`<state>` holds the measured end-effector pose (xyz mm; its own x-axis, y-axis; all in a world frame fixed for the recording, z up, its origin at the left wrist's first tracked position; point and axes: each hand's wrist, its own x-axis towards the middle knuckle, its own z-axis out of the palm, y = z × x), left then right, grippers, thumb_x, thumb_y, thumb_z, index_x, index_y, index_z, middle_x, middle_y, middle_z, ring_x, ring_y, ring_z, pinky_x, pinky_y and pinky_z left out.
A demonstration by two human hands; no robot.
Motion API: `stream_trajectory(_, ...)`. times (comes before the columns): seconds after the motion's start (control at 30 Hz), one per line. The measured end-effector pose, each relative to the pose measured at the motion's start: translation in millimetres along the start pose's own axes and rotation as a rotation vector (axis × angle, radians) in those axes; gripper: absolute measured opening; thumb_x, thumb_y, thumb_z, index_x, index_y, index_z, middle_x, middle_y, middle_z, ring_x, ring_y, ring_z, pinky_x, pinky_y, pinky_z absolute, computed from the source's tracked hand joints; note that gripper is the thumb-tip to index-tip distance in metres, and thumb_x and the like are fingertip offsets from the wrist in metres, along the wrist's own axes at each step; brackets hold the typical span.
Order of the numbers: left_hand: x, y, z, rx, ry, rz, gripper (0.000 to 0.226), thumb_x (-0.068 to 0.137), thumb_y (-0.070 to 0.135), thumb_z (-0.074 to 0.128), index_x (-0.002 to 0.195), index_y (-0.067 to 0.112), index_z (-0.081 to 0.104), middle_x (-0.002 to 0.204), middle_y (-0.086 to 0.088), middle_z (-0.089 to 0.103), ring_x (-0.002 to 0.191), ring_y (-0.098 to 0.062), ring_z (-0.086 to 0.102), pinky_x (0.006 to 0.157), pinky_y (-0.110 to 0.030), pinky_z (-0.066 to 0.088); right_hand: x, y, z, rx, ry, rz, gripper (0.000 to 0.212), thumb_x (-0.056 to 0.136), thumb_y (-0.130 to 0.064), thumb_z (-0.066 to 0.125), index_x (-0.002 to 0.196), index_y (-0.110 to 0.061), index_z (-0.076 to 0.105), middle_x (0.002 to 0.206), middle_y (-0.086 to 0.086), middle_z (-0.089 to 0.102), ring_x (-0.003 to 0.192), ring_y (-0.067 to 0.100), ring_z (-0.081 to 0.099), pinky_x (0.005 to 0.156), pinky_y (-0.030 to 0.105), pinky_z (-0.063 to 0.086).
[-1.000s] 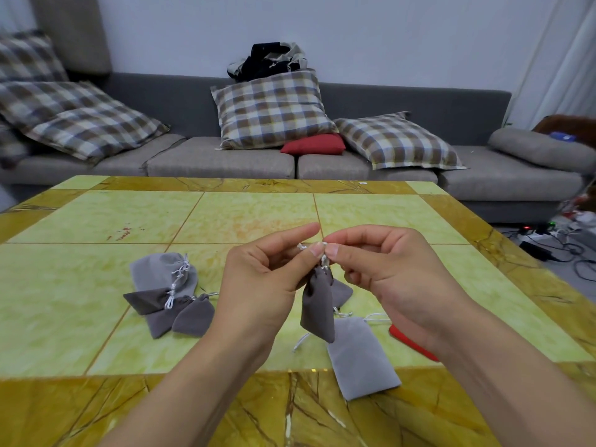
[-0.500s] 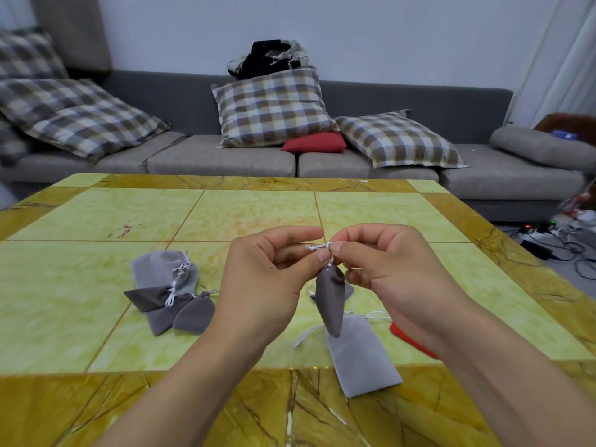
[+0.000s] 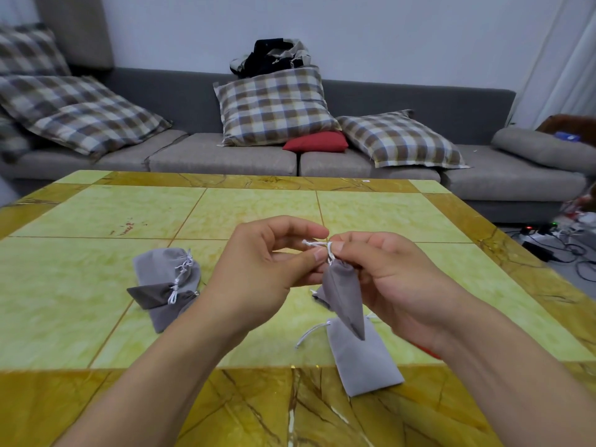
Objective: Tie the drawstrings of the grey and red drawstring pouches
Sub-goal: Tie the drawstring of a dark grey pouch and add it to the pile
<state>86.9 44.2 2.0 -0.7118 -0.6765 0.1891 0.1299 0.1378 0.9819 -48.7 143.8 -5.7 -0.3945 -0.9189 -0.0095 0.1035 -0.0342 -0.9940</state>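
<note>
1. One view only, head camera: both hands meet above the middle of the table (image 3: 96, 285), toward its near edge.
2. Left hand (image 3: 258, 272): thumb and forefinger pinch the white drawstring (image 3: 317, 244) at the neck of a grey pouch (image 3: 343, 298). Other fingers curled.
3. Right hand (image 3: 390, 279): fingertips pinch the same drawstring right at the pouch neck, touching the left hand's fingertips.
4. The held grey pouch hangs from the cord, clear of the table, tapering down to a corner, neck cinched tight.
5. Below it, a flat grey pouch (image 3: 364, 362) lies on the table, its bottom overlapping the brown border at the near edge; its white cord (image 3: 309, 333) trails loose to the left.
6. Another grey piece (image 3: 317, 296) shows just behind the held pouch; cannot tell what it is.
7. Red pouch (image 3: 429, 351): only a thin sliver visible under the right wrist, near the flat grey one.
8. Pile of grey pouches (image 3: 164, 285) toward the left edge, overlapping, necks gathered with white cords.
9. Beyond the far edge: grey sofa (image 3: 419, 101) with checked cushions (image 3: 274, 108) and a red cushion (image 3: 317, 142).
</note>
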Motion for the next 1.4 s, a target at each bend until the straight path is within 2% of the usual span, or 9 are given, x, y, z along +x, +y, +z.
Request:
stream_trajectory(0.1,-1,-3,4,-0.03,0.017,-0.02,0.018,0.086,0.002,0.069,0.102,0.01,0.071,0.088,-0.015,0.074,0.076,-0.025,0.074,0.071,-0.028,0.06,-1,-1,1,-0.06,0.058,-0.047,0.021,0.097,-0.011,0.056,0.092,0.008,0.064,0.086,0.023,0.058,0.084,0.035,0.049,0.078,0.049,0.035)
stream_trajectory(0.23,-3,-6,11,-0.152,0.05,-0.07,0.019,0.089,0.006,0.067,0.106,0.012,0.068,0.089,-0.013,0.075,0.078,-0.025,0.074,0.071,-0.029,0.06,0,0,9,-0.192,0.118,-0.183,0.02,0.097,-0.008,0.055,0.081,-0.004,0.066,0.071,0.009,0.061,0.07,0.024,0.056,0.067,0.05,0.051)
stream_trajectory(0.33,-5,-6,17,-0.31,0.079,-0.123,0.019,0.086,0.01,0.069,0.105,0.01,0.068,0.086,-0.013,0.074,0.072,-0.021,0.07,0.066,-0.026,0.058,0,-1,14,-0.223,0.17,-0.285,0.019,0.096,-0.004,0.055,0.08,-0.005,0.064,0.065,0.003,0.06,0.061,0.01,0.054,0.056,0.025,0.049)
stream_trajectory(0.43,-6,-8,20,-0.365,0.117,-0.107,0.033,0.072,0.017,0.074,0.104,0.01,0.068,0.09,-0.013,0.076,0.076,-0.021,0.072,0.068,-0.026,0.059,0,1,15,-0.164,0.169,-0.28,0.015,0.096,-0.005,0.056,0.083,-0.002,0.064,0.069,0.011,0.061,0.064,0.019,0.055,0.059,0.032,0.048)
stream_trajectory(0.57,-4,-7,17,-0.422,0.128,-0.117,0.022,0.077,0.01,0.071,0.098,0.009,0.072,0.088,-0.014,0.076,0.074,-0.018,0.072,0.059,-0.02,0.055,-2,-4,6,-0.012,0.047,-0.158,0.013,0.095,-0.009,0.059,0.089,-0.004,0.07,0.082,0.011,0.068,0.076,0.02,0.061,0.07,0.033,0.049)
stream_trajectory(0.77,-4,-6,15,-0.392,0.068,-0.11,0.031,0.072,0.014,0.071,0.103,0.011,0.072,0.094,-0.016,0.075,0.078,-0.018,0.071,0.063,-0.021,0.057,-4,-12,-2,0.139,-0.047,-0.026,0.014,0.093,-0.009,0.059,0.094,-0.002,0.07,0.078,0.008,0.067,0.062,0.011,0.062,0.054,0.02,0.049)
stream_trajectory(0.97,-4,-5,14,-0.372,0.045,-0.115,0.025,0.081,0.01,0.069,0.105,0.013,0.071,0.09,-0.01,0.076,0.076,-0.017,0.072,0.063,-0.023,0.056,-6,-12,1,0.111,0.001,-0.038,0.011,0.093,-0.009,0.06,0.098,-0.003,0.068,0.084,0.012,0.065,0.067,0.014,0.059,0.052,0.02,0.049)
stream_trajectory(1.27,-6,-4,16,-0.315,0.092,-0.057,0.021,0.073,0.017,0.071,0.092,0.012,0.077,0.09,-0.014,0.076,0.082,-0.022,0.073,0.07,-0.025,0.058,-4,-9,7,-0.058,0.129,-0.227,0.01,0.091,-0.007,0.064,0.082,-0.007,0.068,0.074,0.011,0.069,0.067,0.02,0.062,0.053,0.029,0.051)
stream_trajectory(1.4,-7,-2,18,-0.336,0.088,-0.065,0.025,0.072,0.023,0.071,0.093,0.01,0.077,0.089,-0.012,0.077,0.081,-0.021,0.074,0.065,-0.023,0.057,-3,-8,8,-0.105,0.148,-0.276,0.01,0.091,-0.007,0.065,0.081,-0.008,0.069,0.07,0.01,0.068,0.064,0.019,0.061,0.053,0.027,0.051)
